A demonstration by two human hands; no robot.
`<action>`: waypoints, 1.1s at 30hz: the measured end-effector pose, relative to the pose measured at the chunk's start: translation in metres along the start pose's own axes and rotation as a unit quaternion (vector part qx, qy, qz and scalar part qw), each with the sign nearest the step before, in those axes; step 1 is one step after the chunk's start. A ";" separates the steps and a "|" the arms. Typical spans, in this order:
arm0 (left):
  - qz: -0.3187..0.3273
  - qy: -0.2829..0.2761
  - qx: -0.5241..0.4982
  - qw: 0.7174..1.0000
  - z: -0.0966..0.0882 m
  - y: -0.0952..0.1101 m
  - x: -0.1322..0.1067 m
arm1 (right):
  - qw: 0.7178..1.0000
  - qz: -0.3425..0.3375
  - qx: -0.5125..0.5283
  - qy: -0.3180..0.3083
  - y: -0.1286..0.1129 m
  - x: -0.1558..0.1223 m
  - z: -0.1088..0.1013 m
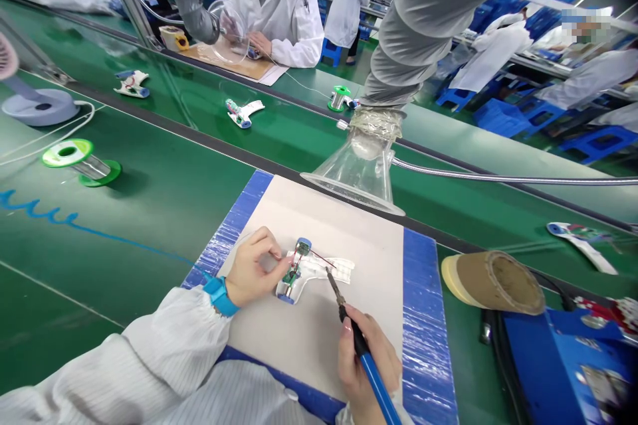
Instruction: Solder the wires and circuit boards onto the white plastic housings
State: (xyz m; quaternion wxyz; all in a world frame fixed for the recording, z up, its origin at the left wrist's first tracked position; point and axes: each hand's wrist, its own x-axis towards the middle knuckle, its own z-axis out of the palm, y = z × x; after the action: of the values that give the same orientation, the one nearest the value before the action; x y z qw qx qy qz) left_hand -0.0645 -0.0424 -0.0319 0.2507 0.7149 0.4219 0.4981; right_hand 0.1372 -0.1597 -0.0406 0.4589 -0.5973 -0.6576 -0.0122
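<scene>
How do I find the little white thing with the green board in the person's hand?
Start at the long green workbench, then the pale mat with blue-taped sides. There, the left hand holds a small white plastic device with a green circuit board and red wire. Unlike the similar devices farther along, it has a blue-handled soldering iron, in the right hand, pointing at it.

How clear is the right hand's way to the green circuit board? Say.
Looks clear: the right hand holds a soldering iron with its tip near the green circuit board, nothing between them; the left hand sits opposite.
</scene>
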 end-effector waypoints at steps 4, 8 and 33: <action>-0.003 -0.004 0.003 1.000 -0.001 0.000 0.000 | 1.000 0.002 0.018 0.000 -0.002 0.002 0.001; -0.006 -0.011 -0.001 1.000 -0.001 0.000 0.000 | 1.000 -0.007 0.015 -0.002 -0.003 0.003 0.001; 0.012 0.000 -0.006 1.000 0.005 -0.007 -0.002 | 1.000 0.015 0.006 0.000 -0.003 0.005 0.002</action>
State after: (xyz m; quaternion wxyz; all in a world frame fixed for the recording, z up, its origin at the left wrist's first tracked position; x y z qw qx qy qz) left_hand -0.0631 -0.0398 -0.0403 0.2491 0.7185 0.4107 0.5030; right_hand 0.1346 -0.1557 -0.0375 0.4629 -0.6039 -0.6488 -0.0013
